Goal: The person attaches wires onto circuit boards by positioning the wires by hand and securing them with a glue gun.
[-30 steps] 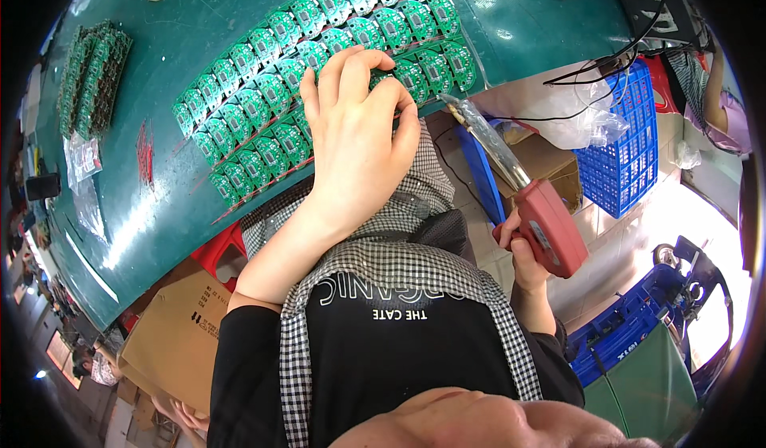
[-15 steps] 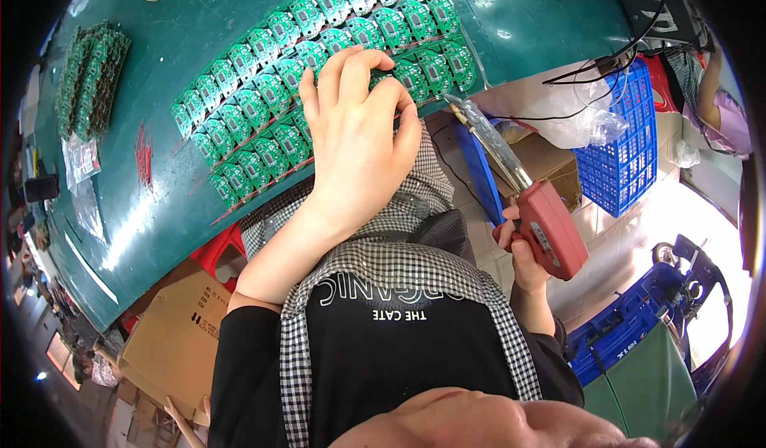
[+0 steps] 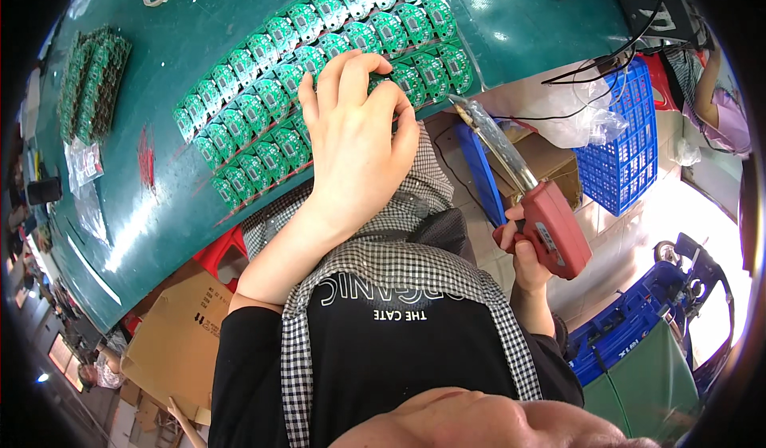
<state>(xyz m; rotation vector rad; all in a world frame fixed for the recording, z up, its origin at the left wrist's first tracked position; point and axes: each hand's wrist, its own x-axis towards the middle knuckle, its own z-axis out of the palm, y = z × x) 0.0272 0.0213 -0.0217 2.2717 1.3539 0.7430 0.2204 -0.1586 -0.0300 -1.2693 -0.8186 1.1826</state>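
Rows of joined green circuit boards [image 3: 351, 0] lie across the green table, with thin red wires along their edges. My left hand [image 3: 355, 133] rests over the nearest row, fingers bent and spread, fingertips on the boards; what lies under the palm is hidden. In my right hand [image 3: 527, 256], off the table's near edge, is a red soldering gun [image 3: 558, 228]. Its long metal barrel [image 3: 499, 145] slants up and left, and the tip is close to the right end of the nearest row. Whether it touches a board I cannot tell.
Stacked circuit boards [image 3: 94, 81] and loose red wires [image 3: 147, 157] lie on the left of the table [image 3: 527, 37]. A blue crate [image 3: 618, 145], clear plastic bags [image 3: 570, 113] and black cables are at the right. A cardboard box [image 3: 171, 336] stands lower left. Other people are at both sides.
The soldering gun has shifted slightly right, and its barrel looks turned a little. The board rows sit very slightly differently in the picture. My left hand keeps nearly the same pose.
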